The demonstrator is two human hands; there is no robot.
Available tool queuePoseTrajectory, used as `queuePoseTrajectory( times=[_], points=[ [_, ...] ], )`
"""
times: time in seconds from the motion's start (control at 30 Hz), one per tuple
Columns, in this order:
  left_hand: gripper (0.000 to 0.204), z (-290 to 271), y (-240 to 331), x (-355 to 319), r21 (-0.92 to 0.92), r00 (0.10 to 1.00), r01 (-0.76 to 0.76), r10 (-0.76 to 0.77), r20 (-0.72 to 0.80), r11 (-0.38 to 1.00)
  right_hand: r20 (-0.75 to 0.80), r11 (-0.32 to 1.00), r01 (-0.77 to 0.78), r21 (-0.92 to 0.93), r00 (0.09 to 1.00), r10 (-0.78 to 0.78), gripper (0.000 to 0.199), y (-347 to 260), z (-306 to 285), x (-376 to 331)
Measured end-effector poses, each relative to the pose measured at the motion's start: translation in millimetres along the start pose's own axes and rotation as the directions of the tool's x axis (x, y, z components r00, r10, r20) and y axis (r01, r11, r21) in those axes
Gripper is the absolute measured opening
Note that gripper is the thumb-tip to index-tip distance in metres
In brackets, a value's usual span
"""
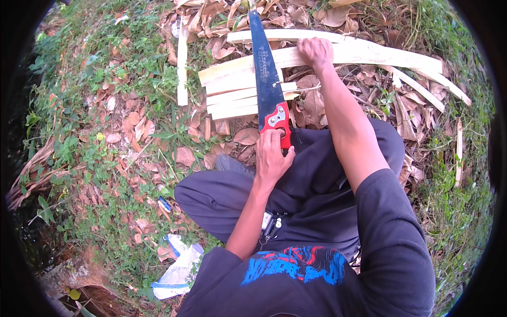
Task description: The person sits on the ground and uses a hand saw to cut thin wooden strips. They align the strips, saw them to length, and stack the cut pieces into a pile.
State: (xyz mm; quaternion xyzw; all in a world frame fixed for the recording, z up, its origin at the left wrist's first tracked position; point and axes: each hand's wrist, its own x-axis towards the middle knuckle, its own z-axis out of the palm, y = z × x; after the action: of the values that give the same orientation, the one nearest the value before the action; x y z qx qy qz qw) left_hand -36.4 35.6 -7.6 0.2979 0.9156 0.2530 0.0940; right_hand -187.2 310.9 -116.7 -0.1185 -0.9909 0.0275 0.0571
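My left hand [272, 157] is closed round the red handle of a hand saw [267, 66]. The saw's dark blade points away from me and lies across a long pale wooden plank [369, 53], left of my other hand. My right hand [316, 52] is closed on that plank's upper edge and bears down on it; the fingertips are partly hidden. Several shorter cut wood pieces [232, 99] lie side by side just below the plank, partly under the blade. Behind runs another long curved strip [290, 35].
Dry brown leaves [311, 108] and green grass cover the ground. A narrow pale stick [182, 68] lies at the left, thin strips [417, 87] at the right. Near my left knee are a small blue object [165, 204] and a crumpled white plastic bag [179, 267]. My crossed legs [317, 179] sit close.
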Motion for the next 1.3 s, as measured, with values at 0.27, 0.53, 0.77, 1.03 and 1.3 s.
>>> queuePoseTrajectory(
  times=[0.27, 0.53, 0.77, 1.03, 1.3],
  points=[
    [0.035, 29.7, -28.5, -4.3, 0.169, 0.993, -0.112, 0.103, 0.058, 0.979, 0.080, 1.000, -0.009, -0.011, 0.997, 0.010, 0.023, -2.8, -5.3, 3.4],
    [0.020, 8.5, -8.0, 12.5, -0.191, 0.974, 0.001, -0.045, -0.222, 0.982, 0.007, 0.992, -0.100, 0.079, 0.995, 0.100, 0.026, 0.3, 8.6, 5.4],
    [0.016, -4.0, 8.0, 13.6, -0.789, 0.889, 0.074, -0.398, -0.225, 0.610, -0.067, 1.000, 0.000, 0.017, 0.998, 0.001, 0.017, -0.9, -0.3, 1.8],
    [0.014, -5.1, 27.4, 6.1, -0.878, 0.889, 0.000, -0.402, -0.219, 0.479, 0.003, 0.999, -0.043, 0.027, 0.999, 0.043, 0.017, -0.7, -1.2, 4.2],
    [0.017, 4.2, 32.6, -5.2, -0.904, 0.894, 0.035, -0.418, -0.162, 0.425, 0.090, 0.997, -0.075, 0.029, 0.993, 0.073, 0.034, -3.5, -11.1, 2.7]
  ],
)
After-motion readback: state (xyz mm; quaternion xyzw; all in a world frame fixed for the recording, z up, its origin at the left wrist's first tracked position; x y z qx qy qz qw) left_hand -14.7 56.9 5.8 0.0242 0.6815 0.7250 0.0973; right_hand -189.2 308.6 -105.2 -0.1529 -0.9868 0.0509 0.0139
